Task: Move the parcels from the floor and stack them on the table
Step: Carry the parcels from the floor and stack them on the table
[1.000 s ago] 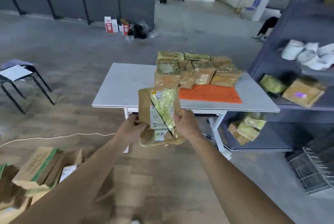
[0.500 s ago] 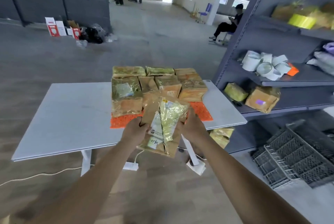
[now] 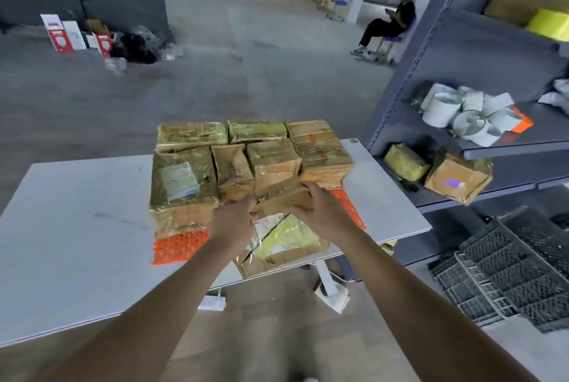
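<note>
A person's left hand (image 3: 234, 218) and right hand (image 3: 323, 212), fingers curled round 1 brown taped parcel (image 3: 286, 240), hold it on the near edge of the tabletop (image 3: 77, 212), against the stacked parcels (image 3: 246, 160); this looks like the placing step, and next it likely needs pushing inward, since it overhangs, before the fingers release.

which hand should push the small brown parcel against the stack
Probably right: the right hand grips the small brown parcel across its top, while the left hand only sits at its left end.
</note>
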### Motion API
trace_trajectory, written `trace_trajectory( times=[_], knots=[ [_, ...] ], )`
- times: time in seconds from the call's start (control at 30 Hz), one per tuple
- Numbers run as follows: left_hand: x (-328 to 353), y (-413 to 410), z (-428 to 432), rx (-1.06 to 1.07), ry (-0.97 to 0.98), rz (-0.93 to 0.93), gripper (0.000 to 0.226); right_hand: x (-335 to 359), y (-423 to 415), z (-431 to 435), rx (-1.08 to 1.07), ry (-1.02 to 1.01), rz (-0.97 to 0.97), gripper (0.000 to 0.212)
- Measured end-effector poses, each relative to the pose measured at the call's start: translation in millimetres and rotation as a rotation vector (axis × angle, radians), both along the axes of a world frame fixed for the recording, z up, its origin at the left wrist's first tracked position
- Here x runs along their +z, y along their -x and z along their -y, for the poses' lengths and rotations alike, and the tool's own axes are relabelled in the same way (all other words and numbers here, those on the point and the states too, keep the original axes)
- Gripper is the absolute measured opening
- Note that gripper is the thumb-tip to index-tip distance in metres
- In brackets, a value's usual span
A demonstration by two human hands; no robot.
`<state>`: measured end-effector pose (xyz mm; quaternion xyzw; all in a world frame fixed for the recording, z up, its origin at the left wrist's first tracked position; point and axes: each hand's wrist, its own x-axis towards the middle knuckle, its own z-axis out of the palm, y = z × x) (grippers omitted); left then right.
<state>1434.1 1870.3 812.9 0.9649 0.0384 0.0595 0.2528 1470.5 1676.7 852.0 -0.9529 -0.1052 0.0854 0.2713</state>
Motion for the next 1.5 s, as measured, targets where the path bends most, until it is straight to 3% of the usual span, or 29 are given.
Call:
trace_trajectory(
  times=[0.13,0.4,0.47,0.57,0.7,0.87,0.93,1.1,1.2,1.27,1.4,1.5],
  knots=[
    [-12,-32,13,-0.046,-0.143,0.022,0.024,-11,-37,19,0.053,-0.081,-0.027,0.074],
    [-19,-81,60,0.035,-0.238,0.141,0.024,-32,-120,72,0.194,-0.098,-0.046,0.043],
    [-24,-85,64,0.15,-0.166,0.108,0.04,-37,-135,79,0.227,-0.097,-0.019,0.036],
    [-29,-85,71,0.227,0.09,0.052,0.057,-50,-149,84,0.312,-0.058,-0.003,0.032],
    [-27,-84,81,0.336,0.448,0.168,0.041,-60,-165,98,0.395,-0.02,-0.083,0.025],
    [-32,-96,83,0.374,0.581,0.095,0.026,-56,-184,114,0.314,-0.165,-0.334,0.015],
    [-33,-102,82,0.329,0.532,0.066,0.028,-53,-187,111,0.287,-0.17,-0.379,0.016],
    [-33,-108,70,0.216,0.486,0.041,0.031,-61,-190,94,0.191,-0.036,-0.176,0.017],
    [-38,-104,61,0.083,0.486,0.071,0.031,-65,-191,87,0.082,-0.028,-0.243,0.035],
    [-43,-102,54,0.061,0.46,0.113,0.032,-67,-193,86,0.048,0.007,-0.276,0.03],
    [-55,-114,25,0.158,0.183,0.099,0.044,-64,-200,82,-0.008,0.041,-0.296,0.024],
    [-57,-124,5,0.094,-0.103,-0.179,0.062,-61,-202,80,-0.048,0.092,-0.248,0.022]
  ],
)
